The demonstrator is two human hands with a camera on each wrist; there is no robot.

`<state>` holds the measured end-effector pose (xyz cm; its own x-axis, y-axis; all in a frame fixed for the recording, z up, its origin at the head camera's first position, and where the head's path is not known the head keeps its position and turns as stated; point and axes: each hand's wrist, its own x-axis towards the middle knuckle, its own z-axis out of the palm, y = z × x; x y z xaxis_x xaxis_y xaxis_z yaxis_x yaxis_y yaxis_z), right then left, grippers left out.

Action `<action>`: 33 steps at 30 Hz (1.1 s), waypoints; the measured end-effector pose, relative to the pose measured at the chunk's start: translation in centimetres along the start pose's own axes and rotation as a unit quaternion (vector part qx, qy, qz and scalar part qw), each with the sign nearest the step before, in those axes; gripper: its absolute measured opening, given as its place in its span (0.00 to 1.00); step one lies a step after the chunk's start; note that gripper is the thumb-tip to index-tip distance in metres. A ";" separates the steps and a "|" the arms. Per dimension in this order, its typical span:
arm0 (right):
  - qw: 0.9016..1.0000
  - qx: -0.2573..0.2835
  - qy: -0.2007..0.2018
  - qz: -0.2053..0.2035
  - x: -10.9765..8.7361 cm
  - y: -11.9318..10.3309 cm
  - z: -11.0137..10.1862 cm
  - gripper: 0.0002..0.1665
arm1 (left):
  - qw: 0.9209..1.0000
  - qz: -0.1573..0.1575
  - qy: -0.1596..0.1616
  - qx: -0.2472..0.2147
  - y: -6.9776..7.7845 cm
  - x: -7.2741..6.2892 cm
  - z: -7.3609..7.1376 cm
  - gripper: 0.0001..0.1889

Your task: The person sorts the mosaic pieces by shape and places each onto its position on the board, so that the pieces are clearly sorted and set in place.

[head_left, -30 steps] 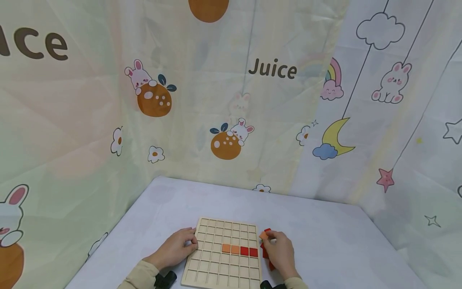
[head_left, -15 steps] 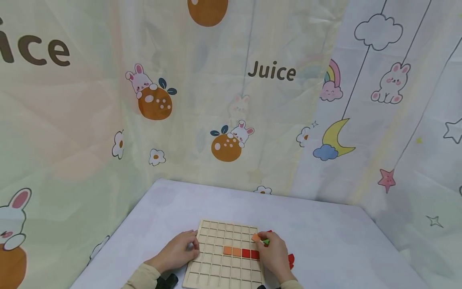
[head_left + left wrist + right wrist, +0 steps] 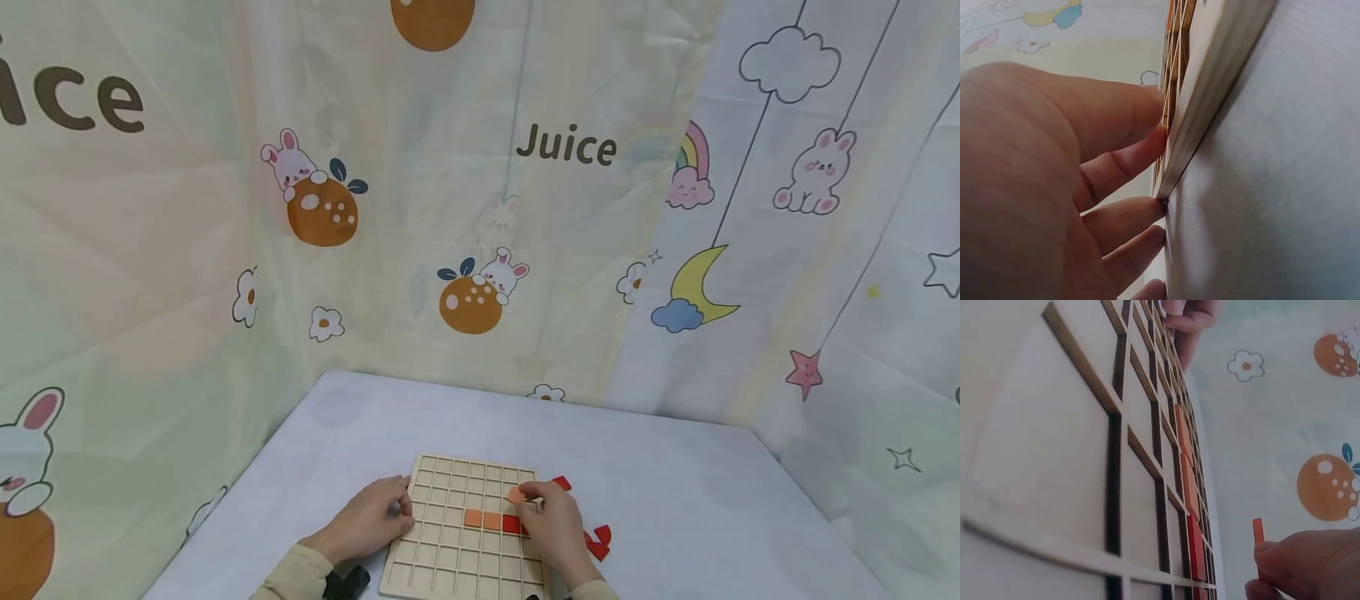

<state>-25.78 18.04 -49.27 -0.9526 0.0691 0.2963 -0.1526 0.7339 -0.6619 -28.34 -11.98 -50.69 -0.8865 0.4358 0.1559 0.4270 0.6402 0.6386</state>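
A wooden grid board point(image 3: 450, 554) lies on the table. In one row sit two orange square tiles point(image 3: 472, 518) and a red square tile point(image 3: 511, 523), partly covered by my right hand point(image 3: 557, 529); the right wrist view shows another bit of red point(image 3: 1200, 593) beside it. Above the board's right part, that hand pinches an orange tile point(image 3: 1259, 530) between thumb and finger, raised off the grid. My left hand point(image 3: 367, 518) touches the board's left edge; in the left wrist view its fingertips meet the wooden side point(image 3: 1194, 119).
Several loose red pieces point(image 3: 598, 548) lie right of the board, with another red piece point(image 3: 562, 483) near its far right corner. Printed cloth walls point(image 3: 420, 350) stand behind and beside the white table point(image 3: 675, 483).
My right hand has carried the orange tile leftward from the loose pieces to over the board. A green piece seen by the right fingers half a second ago is now out of sight. The left hand stays put.
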 end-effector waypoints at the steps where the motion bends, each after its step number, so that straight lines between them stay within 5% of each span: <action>1: 1.000 -0.002 0.000 -0.004 0.0 -0.1 0.1 0.13 | 1.000 0.001 0.001 0.002 0.0 0.0 0.0 0.09; 25: 0.997 0.019 -0.053 -0.057 -0.4 -2.2 2.1 0.10 | 1.000 -0.004 0.008 0.006 0.2 -0.1 0.1 0.09; 33: 0.997 -0.012 -0.046 -0.062 -0.5 -3.0 2.8 0.11 | 1.000 0.002 0.009 0.005 0.0 -0.1 0.0 0.09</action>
<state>-25.61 13.92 -49.35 -0.9469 -0.0845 0.3103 -0.2658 0.7490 -0.6069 -28.22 -12.01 -50.75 -0.8878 0.4266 0.1724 0.4322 0.6444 0.6309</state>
